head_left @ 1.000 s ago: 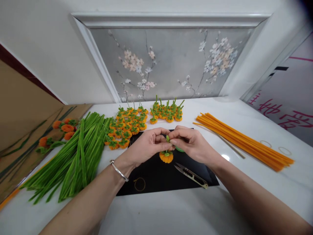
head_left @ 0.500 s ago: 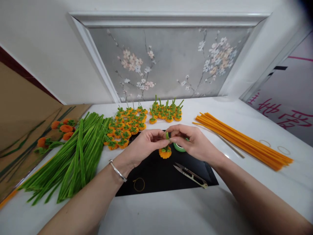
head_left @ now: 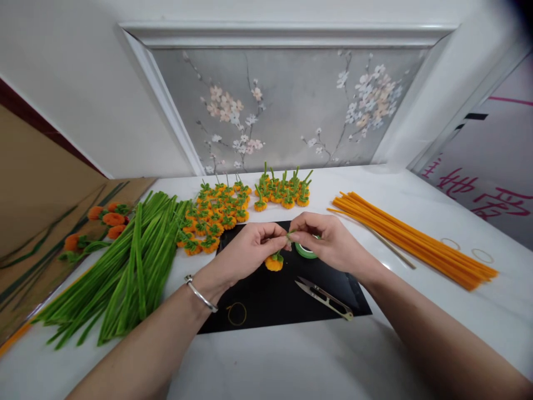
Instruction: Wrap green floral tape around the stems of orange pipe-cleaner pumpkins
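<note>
A small orange flower [head_left: 273, 263] with green leaves hangs below my fingertips, over a black mat [head_left: 266, 300]. My left hand [head_left: 254, 244] pinches its green stem between thumb and forefinger. From the other side, my right hand [head_left: 322, 236] has its fingertips closed at the same stem, touching those of the left. Partly behind the right fingers lies a roll of green tape [head_left: 306, 251]. Metal thread snips [head_left: 325, 299] rest on the mat, with a thin yellow ring [head_left: 237, 314] at its lower left.
Green fuzzy stems [head_left: 137, 266] lie in a pile at the left, beside orange flowers [head_left: 114, 219] on brown paper. Finished-looking small orange flowers [head_left: 216, 214] stand behind the mat. Orange fuzzy stems [head_left: 416, 239] and a thin rod [head_left: 393, 248] lie at the right.
The flower has swung slightly left and tilted, and its stem top now leans to the right between my fingertips instead of standing up. Both hands have barely moved.
</note>
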Action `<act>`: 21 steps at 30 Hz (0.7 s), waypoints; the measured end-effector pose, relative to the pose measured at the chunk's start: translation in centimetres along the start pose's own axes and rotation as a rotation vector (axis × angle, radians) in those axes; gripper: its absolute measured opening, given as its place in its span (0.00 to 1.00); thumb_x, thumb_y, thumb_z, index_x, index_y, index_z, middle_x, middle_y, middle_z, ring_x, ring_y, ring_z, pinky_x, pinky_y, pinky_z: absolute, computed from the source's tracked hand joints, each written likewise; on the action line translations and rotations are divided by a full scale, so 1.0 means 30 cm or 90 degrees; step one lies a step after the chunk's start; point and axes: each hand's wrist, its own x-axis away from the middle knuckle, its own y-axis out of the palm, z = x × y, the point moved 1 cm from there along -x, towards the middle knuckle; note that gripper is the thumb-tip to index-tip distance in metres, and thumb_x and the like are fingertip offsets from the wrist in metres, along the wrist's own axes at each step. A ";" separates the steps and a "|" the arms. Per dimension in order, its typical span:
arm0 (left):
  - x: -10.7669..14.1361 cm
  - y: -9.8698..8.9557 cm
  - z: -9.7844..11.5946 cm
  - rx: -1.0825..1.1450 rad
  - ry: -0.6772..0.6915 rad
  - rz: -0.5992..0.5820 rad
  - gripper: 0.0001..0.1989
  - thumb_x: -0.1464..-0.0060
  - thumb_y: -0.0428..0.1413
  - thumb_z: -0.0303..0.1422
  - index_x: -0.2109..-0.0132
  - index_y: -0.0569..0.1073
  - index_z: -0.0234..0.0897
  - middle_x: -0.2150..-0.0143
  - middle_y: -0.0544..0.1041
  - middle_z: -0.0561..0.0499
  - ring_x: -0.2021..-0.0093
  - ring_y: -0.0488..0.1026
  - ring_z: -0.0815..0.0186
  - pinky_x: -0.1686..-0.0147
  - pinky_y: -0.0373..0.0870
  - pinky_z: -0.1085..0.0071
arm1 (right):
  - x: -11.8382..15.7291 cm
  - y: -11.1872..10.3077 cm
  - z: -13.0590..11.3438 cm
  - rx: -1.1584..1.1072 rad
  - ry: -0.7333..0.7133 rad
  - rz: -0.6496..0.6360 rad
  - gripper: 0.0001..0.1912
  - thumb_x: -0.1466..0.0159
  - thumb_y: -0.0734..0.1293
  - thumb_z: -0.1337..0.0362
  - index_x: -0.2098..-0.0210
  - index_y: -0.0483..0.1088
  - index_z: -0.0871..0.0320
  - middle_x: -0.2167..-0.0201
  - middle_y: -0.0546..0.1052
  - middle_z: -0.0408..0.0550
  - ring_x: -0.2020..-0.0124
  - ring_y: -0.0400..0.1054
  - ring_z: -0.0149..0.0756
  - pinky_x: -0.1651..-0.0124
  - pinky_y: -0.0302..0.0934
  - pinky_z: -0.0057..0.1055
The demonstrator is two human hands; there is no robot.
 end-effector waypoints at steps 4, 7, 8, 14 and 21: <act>-0.001 -0.002 0.003 0.024 0.008 -0.016 0.11 0.46 0.55 0.37 0.68 0.73 0.32 0.73 0.69 0.54 0.73 0.63 0.72 0.72 0.59 0.77 | 0.002 0.001 0.002 0.016 -0.012 0.011 0.04 0.39 0.64 0.67 0.71 0.67 0.59 0.79 0.68 0.39 0.77 0.57 0.26 0.73 0.51 0.24; -0.006 0.003 -0.002 0.050 -0.008 0.003 0.09 0.52 0.60 0.34 0.71 0.72 0.32 0.76 0.68 0.55 0.75 0.62 0.74 0.74 0.59 0.77 | 0.003 0.004 0.001 0.023 -0.002 0.008 0.04 0.39 0.64 0.67 0.71 0.67 0.59 0.78 0.67 0.39 0.76 0.56 0.26 0.73 0.52 0.24; -0.007 0.005 -0.004 0.054 -0.010 0.014 0.09 0.53 0.61 0.34 0.73 0.72 0.32 0.77 0.67 0.56 0.76 0.62 0.74 0.75 0.58 0.77 | 0.004 0.006 0.000 0.026 0.001 0.003 0.04 0.39 0.64 0.67 0.71 0.67 0.59 0.78 0.67 0.39 0.76 0.56 0.27 0.73 0.52 0.24; -0.009 -0.001 -0.013 0.047 -0.015 0.045 0.09 0.55 0.62 0.31 0.77 0.72 0.31 0.80 0.67 0.56 0.78 0.60 0.75 0.77 0.57 0.77 | 0.002 0.003 -0.009 0.055 -0.014 -0.025 0.06 0.38 0.62 0.70 0.67 0.71 0.58 0.73 0.72 0.41 0.72 0.62 0.28 0.70 0.55 0.24; -0.011 -0.005 -0.021 0.001 -0.014 0.041 0.09 0.52 0.60 0.33 0.74 0.76 0.30 0.77 0.71 0.52 0.76 0.64 0.72 0.74 0.59 0.75 | 0.003 0.001 0.000 0.064 -0.010 -0.028 0.06 0.37 0.62 0.70 0.65 0.71 0.58 0.72 0.74 0.41 0.72 0.64 0.28 0.69 0.55 0.24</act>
